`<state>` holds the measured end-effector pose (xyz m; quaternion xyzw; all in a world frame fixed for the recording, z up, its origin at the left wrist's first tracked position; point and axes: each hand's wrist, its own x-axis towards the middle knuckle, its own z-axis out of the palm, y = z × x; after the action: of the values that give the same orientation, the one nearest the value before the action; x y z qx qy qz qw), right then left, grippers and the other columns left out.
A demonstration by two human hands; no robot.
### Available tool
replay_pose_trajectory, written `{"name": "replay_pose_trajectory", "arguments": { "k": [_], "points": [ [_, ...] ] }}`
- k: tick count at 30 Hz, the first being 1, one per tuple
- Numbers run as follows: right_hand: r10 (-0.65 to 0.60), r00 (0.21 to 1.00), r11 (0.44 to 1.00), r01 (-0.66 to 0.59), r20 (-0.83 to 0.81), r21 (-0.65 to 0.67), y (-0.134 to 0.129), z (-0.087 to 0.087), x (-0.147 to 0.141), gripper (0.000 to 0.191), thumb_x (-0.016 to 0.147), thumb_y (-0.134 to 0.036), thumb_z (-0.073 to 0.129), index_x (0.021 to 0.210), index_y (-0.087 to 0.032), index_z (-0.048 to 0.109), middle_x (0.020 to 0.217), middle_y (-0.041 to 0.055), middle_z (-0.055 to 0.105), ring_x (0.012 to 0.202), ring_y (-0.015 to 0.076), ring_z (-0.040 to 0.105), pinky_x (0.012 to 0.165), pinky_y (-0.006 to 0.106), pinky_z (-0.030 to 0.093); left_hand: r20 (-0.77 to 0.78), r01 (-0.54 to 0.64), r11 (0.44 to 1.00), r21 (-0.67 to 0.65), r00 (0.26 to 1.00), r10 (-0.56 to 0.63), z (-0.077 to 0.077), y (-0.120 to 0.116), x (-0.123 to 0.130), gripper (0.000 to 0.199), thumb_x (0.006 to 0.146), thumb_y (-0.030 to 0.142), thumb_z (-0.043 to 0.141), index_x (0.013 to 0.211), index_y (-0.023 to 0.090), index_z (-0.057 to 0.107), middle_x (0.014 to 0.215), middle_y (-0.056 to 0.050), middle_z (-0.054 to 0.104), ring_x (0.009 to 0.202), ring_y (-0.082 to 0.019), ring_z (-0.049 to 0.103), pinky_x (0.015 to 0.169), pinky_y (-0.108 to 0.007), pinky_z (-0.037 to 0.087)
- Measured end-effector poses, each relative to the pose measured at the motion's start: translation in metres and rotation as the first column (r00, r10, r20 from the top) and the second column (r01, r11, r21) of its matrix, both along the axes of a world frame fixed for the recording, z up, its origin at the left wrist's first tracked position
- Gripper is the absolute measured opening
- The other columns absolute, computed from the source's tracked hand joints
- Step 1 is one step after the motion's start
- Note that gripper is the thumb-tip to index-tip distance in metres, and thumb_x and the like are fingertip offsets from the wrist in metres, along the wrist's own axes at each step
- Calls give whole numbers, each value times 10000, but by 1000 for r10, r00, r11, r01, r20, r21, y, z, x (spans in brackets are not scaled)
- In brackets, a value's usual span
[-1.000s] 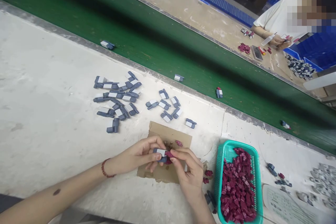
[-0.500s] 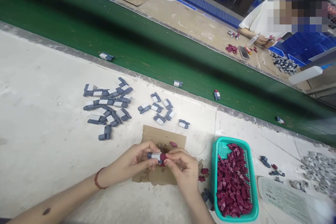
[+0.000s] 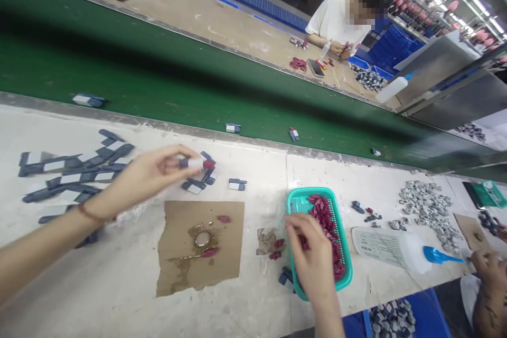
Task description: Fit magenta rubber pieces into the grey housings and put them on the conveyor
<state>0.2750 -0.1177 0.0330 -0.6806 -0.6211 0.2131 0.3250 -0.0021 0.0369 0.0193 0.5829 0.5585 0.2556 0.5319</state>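
My left hand pinches a small grey-and-white plastic part with a maroon piece at its right end. It is raised over a small group of similar grey-and-white parts. My right hand reaches over a turquoise basket of maroon pieces, fingers apart; nothing shows in it. Between my hands lies a brown cardboard sheet with wet stains, a small round cap and two maroon pieces.
A green conveyor belt carries several parts past the table. Right of the basket lie a glue bottle with a blue nozzle and a pile of pale grey pieces. One co-worker sits across; another's hand shows at right.
My hands have separated. The left moved up and left with the joined part; the right let go and moved right to the basket. The view has turned right.
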Motion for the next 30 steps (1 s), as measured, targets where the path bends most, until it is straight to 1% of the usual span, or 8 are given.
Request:
{"name": "replay_pose_trajectory", "arguments": {
  "k": [3, 5, 10, 13, 18, 22, 25, 30],
  "points": [
    [-24, 974, 991, 53, 225, -124, 3, -2, 42, 178, 879, -157, 556, 982, -197, 695, 986, 94, 705, 963, 276, 643, 853, 426, 507, -313, -11, 973, 230, 946, 85, -5, 57, 6, 344, 792, 393, 629, 1023, 138, 632, 923, -83, 711, 833, -224, 622, 773, -299, 483],
    [49, 957, 981, 8, 288, -195, 9, -9, 53, 175, 850, -127, 586, 972, -193, 694, 995, 91, 710, 983, 284, 640, 869, 432, 504, -454, 114, 936, 332, 890, 52, -14, 85, 11, 384, 870, 373, 523, 1091, 70, 606, 1010, -127, 683, 899, -239, 612, 834, -326, 481],
    [97, 934, 977, -24, 344, -210, 20, -31, 49, 232, 782, -18, 574, 885, -191, 690, 905, 79, 691, 863, 243, 664, 790, 362, 528, -566, 261, 856, 447, 824, 44, -30, 110, 34, 409, 907, 324, 445, 1119, 11, 602, 1206, -204, 571, 1202, -364, 426, 1061, -504, 296],
    [58, 974, 983, -17, 221, -181, 21, -33, 50, 224, 795, -22, 540, 835, -193, 678, 882, 64, 687, 837, 220, 668, 789, 342, 523, -584, 358, 792, 494, 811, -2, -33, 112, 56, 441, 885, 359, 482, 1201, 68, 583, 1349, -187, 483, 1288, -379, 327, 1085, -500, 246],
    [-51, 983, 988, 24, -175, -153, 15, -17, 54, 168, 890, -247, 530, 953, -200, 678, 859, 41, 715, 814, 203, 673, 748, 317, 532, -530, 533, 702, 472, 808, -257, -42, 120, 97, 355, 826, 307, 513, 1110, 127, 626, 1147, -157, 614, 1114, -340, 516, 1002, -467, 360],
    [-91, 916, 993, 56, -390, -100, 9, -4, 35, 237, 883, -381, 567, 991, -200, 677, 755, 21, 669, 641, 166, 626, 593, 265, 525, -406, 449, 752, 483, 875, -262, -45, 122, 117, 168, 782, 229, 510, 857, 145, 635, 959, -130, 614, 971, -306, 589, 927, -426, 431],
    [-119, 867, 993, 105, -485, -56, 5, -1, 10, 217, 864, -409, 608, 898, -200, 653, 632, -12, 610, 535, 139, 570, 504, 231, 485, -249, 316, 820, 477, 944, -218, -40, 115, 117, 121, 747, 234, 557, 843, 163, 578, 889, -88, 595, 854, -263, 611, 866, -399, 466],
    [40, 944, 998, -55, -327, -37, 6, -7, -41, 202, 928, -347, 533, 839, -197, 636, 655, 2, 651, 560, 139, 593, 504, 220, 458, 16, 109, 938, 328, 993, -121, -24, 74, 81, 236, 813, 410, 553, 832, 186, 483, 657, -1, 543, 565, -161, 569, 591, -294, 496]
  ]
}}
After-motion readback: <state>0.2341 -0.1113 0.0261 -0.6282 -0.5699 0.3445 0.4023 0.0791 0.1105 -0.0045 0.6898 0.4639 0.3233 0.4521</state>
